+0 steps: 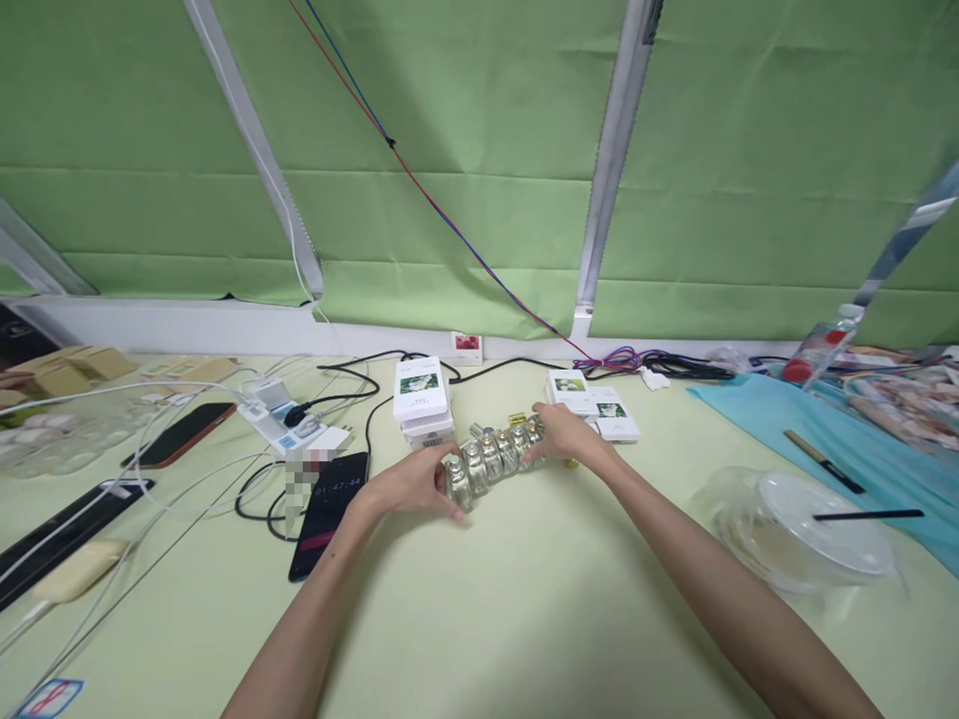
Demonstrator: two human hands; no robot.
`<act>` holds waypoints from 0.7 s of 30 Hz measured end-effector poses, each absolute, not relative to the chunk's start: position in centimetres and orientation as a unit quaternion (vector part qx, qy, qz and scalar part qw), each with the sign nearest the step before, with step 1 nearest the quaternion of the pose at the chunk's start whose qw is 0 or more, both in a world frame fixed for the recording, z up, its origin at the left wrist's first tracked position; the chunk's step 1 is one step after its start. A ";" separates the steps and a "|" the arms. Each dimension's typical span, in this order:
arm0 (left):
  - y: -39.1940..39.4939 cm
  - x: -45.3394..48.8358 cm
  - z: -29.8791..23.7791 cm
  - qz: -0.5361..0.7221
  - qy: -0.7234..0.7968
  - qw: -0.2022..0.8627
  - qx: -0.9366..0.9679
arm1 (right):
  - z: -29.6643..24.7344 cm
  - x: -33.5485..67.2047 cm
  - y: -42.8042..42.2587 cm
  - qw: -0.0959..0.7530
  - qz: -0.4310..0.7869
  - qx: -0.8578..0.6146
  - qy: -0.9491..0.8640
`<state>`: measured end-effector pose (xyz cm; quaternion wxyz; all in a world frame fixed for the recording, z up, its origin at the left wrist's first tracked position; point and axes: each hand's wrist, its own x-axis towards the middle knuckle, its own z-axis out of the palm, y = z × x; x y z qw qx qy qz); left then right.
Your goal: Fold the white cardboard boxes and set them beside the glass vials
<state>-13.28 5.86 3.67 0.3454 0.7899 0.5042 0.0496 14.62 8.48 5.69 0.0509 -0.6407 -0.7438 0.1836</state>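
Note:
Several small glass bottles (490,458) with gold-coloured tops stand side by side in a slanting row on the pale table. My left hand (420,482) is curled round the row's near left end, thumb in front and fingers behind. At the far right end, my right hand (561,435) grips the row between thumb and fingers. A loose gold cap (516,419) lies just behind the bottles. Close behind my left hand is a stack of white boxes (421,387) with a flower picture. More white boxes (615,414) lie beyond my right hand.
A phone (330,514) showing a clock lies left of my left forearm, near a power strip (281,414) and tangled cables. On the right are a lidded plastic bowl (820,524), a knife (824,461), a blue cloth (756,409) and a bottle (822,345). A green curtain (465,120) hangs behind.

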 end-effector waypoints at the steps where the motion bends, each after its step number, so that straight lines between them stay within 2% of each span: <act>1: 5.9 -13.2 3.7 0.053 0.505 0.343 0.790 | 5.7 14.6 8.6 0.047 0.187 -0.637 -0.746; 21: 6.6 -13.5 3.5 0.070 0.498 0.331 0.798 | 6.9 13.6 7.9 0.039 0.187 -0.651 -0.734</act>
